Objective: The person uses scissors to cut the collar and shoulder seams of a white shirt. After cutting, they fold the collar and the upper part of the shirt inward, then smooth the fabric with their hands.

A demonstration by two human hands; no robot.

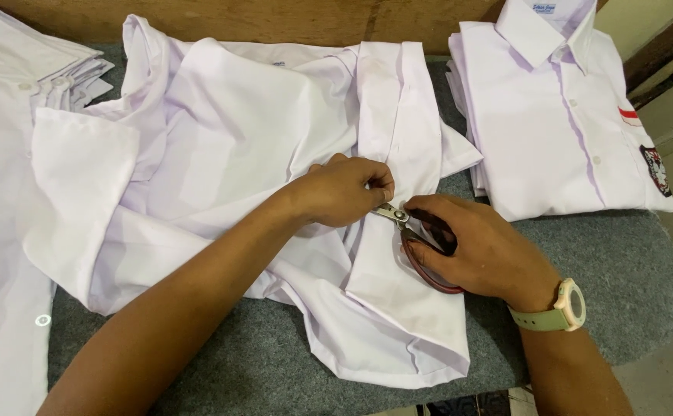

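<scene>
A white shirt (236, 131) lies spread and rumpled across the middle of a grey felt-covered table (629, 270). My left hand (344, 189) pinches the shirt's button band near its middle, fingers closed on the cloth. My right hand (479, 250), with a pale green watch on the wrist, holds scissors (421, 246) with dark red handles. Their short metal blades point left and meet the fabric just under my left fingertips.
A neatly folded white shirt (564, 115) with a chest badge lies at the right rear. More white shirts (5, 192) are stacked along the left edge. A wooden board (275, 19) runs behind the table. The table's right edge drops to a pale floor.
</scene>
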